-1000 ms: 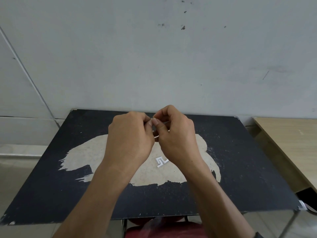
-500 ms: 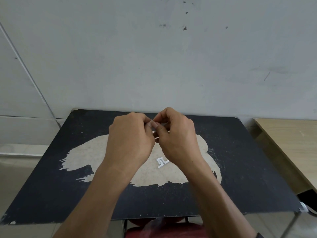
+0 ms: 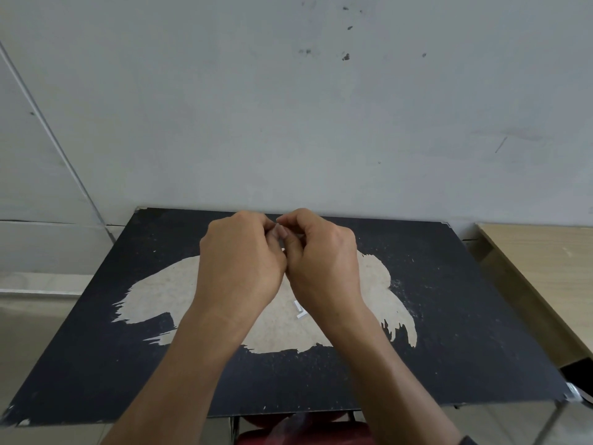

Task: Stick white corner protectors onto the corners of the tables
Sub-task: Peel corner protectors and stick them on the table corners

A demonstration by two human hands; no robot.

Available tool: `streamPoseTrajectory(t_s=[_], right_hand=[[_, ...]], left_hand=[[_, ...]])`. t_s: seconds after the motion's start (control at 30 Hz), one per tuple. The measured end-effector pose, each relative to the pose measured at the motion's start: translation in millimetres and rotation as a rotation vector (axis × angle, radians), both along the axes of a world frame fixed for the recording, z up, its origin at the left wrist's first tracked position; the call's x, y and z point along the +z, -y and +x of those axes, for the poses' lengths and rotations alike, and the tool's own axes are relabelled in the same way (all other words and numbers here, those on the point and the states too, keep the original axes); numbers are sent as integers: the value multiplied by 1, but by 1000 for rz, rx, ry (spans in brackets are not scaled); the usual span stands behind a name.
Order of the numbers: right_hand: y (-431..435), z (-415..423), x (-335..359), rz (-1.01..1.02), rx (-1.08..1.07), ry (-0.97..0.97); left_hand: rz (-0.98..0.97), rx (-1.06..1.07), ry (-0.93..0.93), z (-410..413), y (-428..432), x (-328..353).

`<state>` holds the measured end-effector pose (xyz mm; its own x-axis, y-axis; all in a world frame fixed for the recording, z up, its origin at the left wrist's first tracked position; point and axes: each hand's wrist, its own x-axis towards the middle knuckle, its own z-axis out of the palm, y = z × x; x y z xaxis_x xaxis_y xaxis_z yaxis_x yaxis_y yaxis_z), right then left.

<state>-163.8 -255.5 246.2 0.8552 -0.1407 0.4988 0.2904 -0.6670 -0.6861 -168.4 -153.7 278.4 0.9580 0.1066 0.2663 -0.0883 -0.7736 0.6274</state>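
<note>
Lying on the pale worn patch (image 3: pixel 160 297) in the middle of the black tabletop (image 3: pixel 465 316), a white corner protector (image 3: pixel 300 311) shows only as a small angled strip. The right forearm (image 3: pixel 369 348) passes just above it and covers the rest of it.

Farther back, above the tabletop, the left hand (image 3: pixel 239 261) and the right hand (image 3: pixel 324 264) are pressed together, knuckles up, backs toward the camera. Between them a white sliver (image 3: pixel 283 250) peeks out, just below where the fingers (image 3: pixel 281 232) meet. Both hands have their fingers curled in tight, tips touching tips, pinching at that spot. The backs of the hands block most of the sliver, so I cannot tell its shape or how much of it each hand has hold of. One thumbnail faces the camera at the meeting point.

Both forearms come up from the near edge of the tabletop and cross over the worn patch. The black surface around the patch is speckled with pale flecks, and its near left corner is chipped.

A grey wall (image 3: pixel 288 123) with a few dark marks stands right behind the far edge. To the right, set just apart from the black tabletop, is a light wooden table (image 3: pixel 545 271). Under the near edge, between the forearms, something red (image 3: pixel 305 436) shows, too cut off to identify.
</note>
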Motion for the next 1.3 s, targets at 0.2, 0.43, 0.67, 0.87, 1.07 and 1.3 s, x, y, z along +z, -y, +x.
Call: streamPoseTrajectory(t_s=[0.2, 0.43, 0.67, 0.87, 1.07, 1.3], right_hand=[[-6, 2, -5, 13, 0, 76], [-1, 5, 1, 56, 41, -73], [11, 11, 5, 141, 125, -256], [10, 11, 1, 138, 92, -264], [7, 8, -4, 57, 18, -205], [8, 10, -9, 122, 56, -230]], left_hand=[[4, 19, -2, 2, -4, 0], [26, -6, 2, 3, -8, 1], [69, -92, -40, 6, -10, -2], [-13, -146, -84, 11, -10, -8], [-413, -160, -236, 21, -12, -16], [-692, -144, -347, 29, -16, -21]])
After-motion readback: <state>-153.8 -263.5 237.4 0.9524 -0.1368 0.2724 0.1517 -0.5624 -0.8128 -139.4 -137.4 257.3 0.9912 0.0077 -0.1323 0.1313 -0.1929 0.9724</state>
